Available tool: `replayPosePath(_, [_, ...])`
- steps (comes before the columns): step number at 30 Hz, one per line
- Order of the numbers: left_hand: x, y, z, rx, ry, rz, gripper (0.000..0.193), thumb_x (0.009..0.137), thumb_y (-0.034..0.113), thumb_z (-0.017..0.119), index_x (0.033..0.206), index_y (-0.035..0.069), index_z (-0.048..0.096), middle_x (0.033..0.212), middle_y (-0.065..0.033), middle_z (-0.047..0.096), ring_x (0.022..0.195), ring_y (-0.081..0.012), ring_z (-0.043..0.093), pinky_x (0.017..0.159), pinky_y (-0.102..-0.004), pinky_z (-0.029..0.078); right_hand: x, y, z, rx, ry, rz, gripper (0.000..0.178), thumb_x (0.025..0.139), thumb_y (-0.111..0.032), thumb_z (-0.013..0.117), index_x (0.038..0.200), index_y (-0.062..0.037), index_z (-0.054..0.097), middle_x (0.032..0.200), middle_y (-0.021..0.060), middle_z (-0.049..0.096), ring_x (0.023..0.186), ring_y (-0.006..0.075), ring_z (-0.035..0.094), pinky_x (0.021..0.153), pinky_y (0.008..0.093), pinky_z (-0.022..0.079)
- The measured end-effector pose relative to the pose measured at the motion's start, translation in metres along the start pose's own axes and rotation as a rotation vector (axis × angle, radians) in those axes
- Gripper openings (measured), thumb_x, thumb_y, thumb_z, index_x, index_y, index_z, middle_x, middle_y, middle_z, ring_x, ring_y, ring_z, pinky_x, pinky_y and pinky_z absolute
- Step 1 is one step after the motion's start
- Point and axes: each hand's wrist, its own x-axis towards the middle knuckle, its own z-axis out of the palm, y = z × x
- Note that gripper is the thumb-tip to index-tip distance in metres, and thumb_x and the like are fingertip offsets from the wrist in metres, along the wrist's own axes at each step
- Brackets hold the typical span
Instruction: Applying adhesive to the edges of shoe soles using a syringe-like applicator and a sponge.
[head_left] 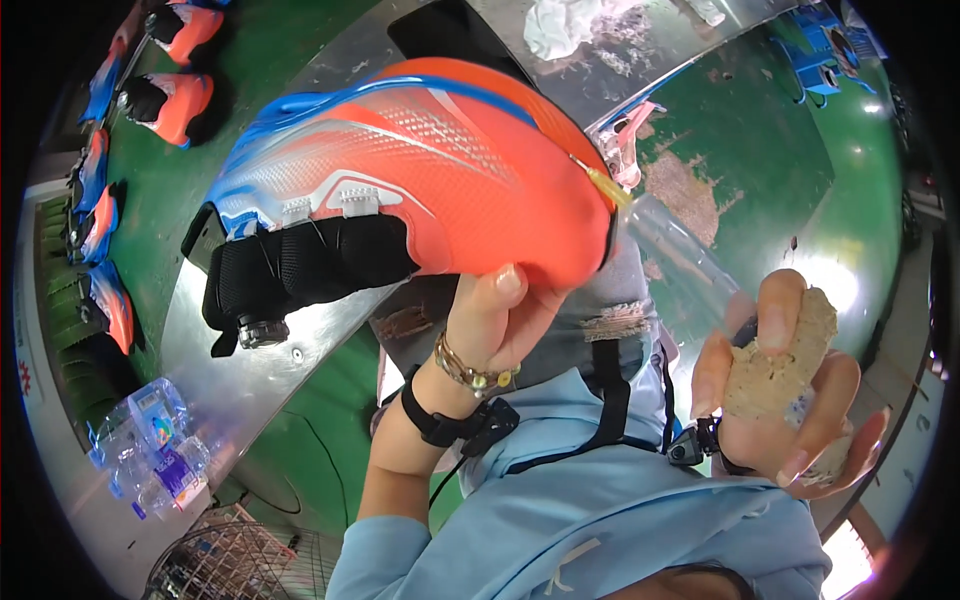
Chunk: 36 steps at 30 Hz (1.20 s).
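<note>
My left hand [505, 310] grips an orange and blue sneaker [490, 180] from below, around its toe end, with the thumb against the upper. The shoe lies on its side in the air, its black collar and lacing area to the left. My right hand [790, 390] holds a clear syringe [685, 245] with a yellow tip between thumb and finger. Its thin needle points at the seam between upper and sole near the toe; whether it touches I cannot tell. A beige, rough lump [785, 360] is also held in the right hand, against the palm.
A metal worktable [350, 55] runs beneath the shoe, with a dark flat slab [455, 35] and crumpled white material [565, 25] on it. Clear plastic bottles [155, 450] stand at the left. More sneakers [170, 105] line a rack there. A wire basket [240, 560] is below.
</note>
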Motion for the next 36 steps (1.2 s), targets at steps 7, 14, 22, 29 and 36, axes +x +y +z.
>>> replayPosePath(7, [0.029, -0.005, 0.003, 0.016, -0.049, 0.115, 0.068, 0.074, 0.035, 0.069, 0.128, 0.010, 0.036, 0.129, -0.0068, 0.043, 0.118, -0.0209, 0.044, 0.097, -0.0386, 0.041, -0.002, -0.001, -0.001, -0.101, 0.059, -0.004, 0.041, 0.080, -0.049, 0.048, 0.053, -0.0186, 0.050, 0.110, 0.0126, 0.031, 0.069, 0.0291, 0.047, 0.060, 0.0333, 0.040])
replayPosePath(14, [0.057, -0.011, 0.009, -0.111, -0.138, 0.290, 0.046, 0.081, 0.030, 0.063, 0.118, 0.008, 0.048, 0.121, -0.0046, 0.051, 0.110, -0.0193, 0.050, 0.094, -0.0343, 0.043, 0.002, 0.002, 0.000, -0.172, 0.152, -0.014, 0.041, 0.078, -0.051, 0.051, 0.053, -0.0184, 0.050, 0.110, 0.0108, 0.032, 0.071, 0.0296, 0.048, 0.065, 0.0363, 0.040])
replayPosePath(22, [0.053, 0.009, 0.051, -0.222, 0.128, 0.263, 0.039, 0.082, 0.033, 0.061, 0.108, 0.004, 0.054, 0.102, -0.0062, 0.061, 0.094, -0.0191, 0.059, 0.083, -0.0309, 0.048, 0.007, 0.019, -0.010, -0.172, -0.025, -0.150, 0.031, 0.070, -0.042, 0.064, 0.052, -0.0188, 0.053, 0.108, 0.0102, 0.034, 0.075, 0.0347, 0.052, 0.064, 0.0372, 0.046])
replayPosePath(29, [0.048, 0.029, 0.078, -0.157, 0.350, 0.125, 0.037, 0.083, 0.031, 0.061, 0.102, 0.001, 0.054, 0.095, -0.0103, 0.063, 0.082, -0.0186, 0.062, 0.076, -0.0276, 0.052, 0.010, 0.040, -0.016, -0.220, -0.141, -0.357, 0.032, 0.071, -0.050, 0.059, 0.057, -0.0207, 0.058, 0.105, 0.0123, 0.036, 0.079, 0.0321, 0.052, 0.065, 0.0369, 0.048])
replayPosePath(36, [0.048, 0.028, 0.080, -0.135, 0.388, 0.098, 0.035, 0.083, 0.030, 0.060, 0.101, 0.001, 0.055, 0.096, -0.0098, 0.063, 0.086, -0.0176, 0.062, 0.078, -0.0271, 0.052, 0.005, 0.054, -0.019, -0.186, -0.047, -0.355, 0.038, 0.073, -0.054, 0.055, 0.060, -0.0184, 0.058, 0.103, 0.0140, 0.037, 0.079, 0.0320, 0.052, 0.067, 0.0369, 0.048])
